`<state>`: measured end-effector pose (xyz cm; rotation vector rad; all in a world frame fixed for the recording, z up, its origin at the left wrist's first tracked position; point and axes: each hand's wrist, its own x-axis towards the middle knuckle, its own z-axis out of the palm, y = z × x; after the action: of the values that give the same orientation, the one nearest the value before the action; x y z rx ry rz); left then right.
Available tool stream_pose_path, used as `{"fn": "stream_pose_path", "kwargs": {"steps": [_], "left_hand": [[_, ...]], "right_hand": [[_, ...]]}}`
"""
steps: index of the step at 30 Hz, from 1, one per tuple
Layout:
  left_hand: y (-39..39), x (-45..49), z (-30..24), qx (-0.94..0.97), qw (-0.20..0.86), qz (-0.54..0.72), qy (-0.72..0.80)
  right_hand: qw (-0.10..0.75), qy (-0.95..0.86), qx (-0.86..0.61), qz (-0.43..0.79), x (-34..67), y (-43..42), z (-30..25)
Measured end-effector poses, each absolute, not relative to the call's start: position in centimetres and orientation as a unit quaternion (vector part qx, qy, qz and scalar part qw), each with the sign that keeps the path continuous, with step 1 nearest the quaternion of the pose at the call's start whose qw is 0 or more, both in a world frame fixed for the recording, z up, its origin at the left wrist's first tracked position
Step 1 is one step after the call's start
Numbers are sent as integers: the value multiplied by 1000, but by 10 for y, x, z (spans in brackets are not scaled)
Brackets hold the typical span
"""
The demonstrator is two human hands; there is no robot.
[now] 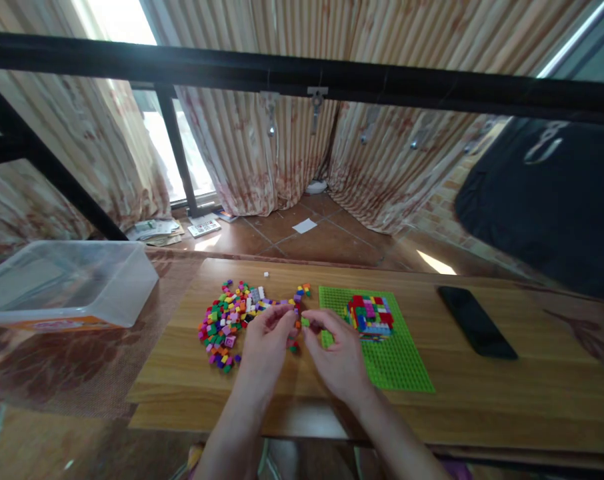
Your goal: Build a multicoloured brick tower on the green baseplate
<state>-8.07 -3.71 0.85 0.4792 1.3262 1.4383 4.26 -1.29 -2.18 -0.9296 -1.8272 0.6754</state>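
My left hand (267, 343) and my right hand (335, 353) meet over the wooden table (482, 393), fingertips pinched together on small toy bricks (299, 323) between them. A heap of several loose coloured bricks (227, 320) lies just left of my left hand. To the right of my right hand lies a green baseplate (397, 367) with a many-coloured block of stacked bricks (371, 315) built on its far part.
A black phone (475, 321) lies flat on the table's right side. A clear plastic tub (67, 283) stands to the left on a brown mat. A black metal bar (302, 73) crosses overhead. Curtains and a tiled floor lie beyond the table.
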Motion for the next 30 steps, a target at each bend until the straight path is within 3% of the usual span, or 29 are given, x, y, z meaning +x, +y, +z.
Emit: {"fn": "stream_pose_path", "kwargs": {"steps": [12, 23, 30], "left_hand": [[-32, -50, 6, 325, 562, 545, 531], [-24, -20, 1, 366, 558, 527, 526], [-20, -5, -9, 431, 479, 540, 542]], "right_hand": [[443, -767, -395, 243, 83, -20, -16], [476, -751, -419, 183, 121, -21, -9], [482, -707, -493, 155, 158, 4, -20]]}}
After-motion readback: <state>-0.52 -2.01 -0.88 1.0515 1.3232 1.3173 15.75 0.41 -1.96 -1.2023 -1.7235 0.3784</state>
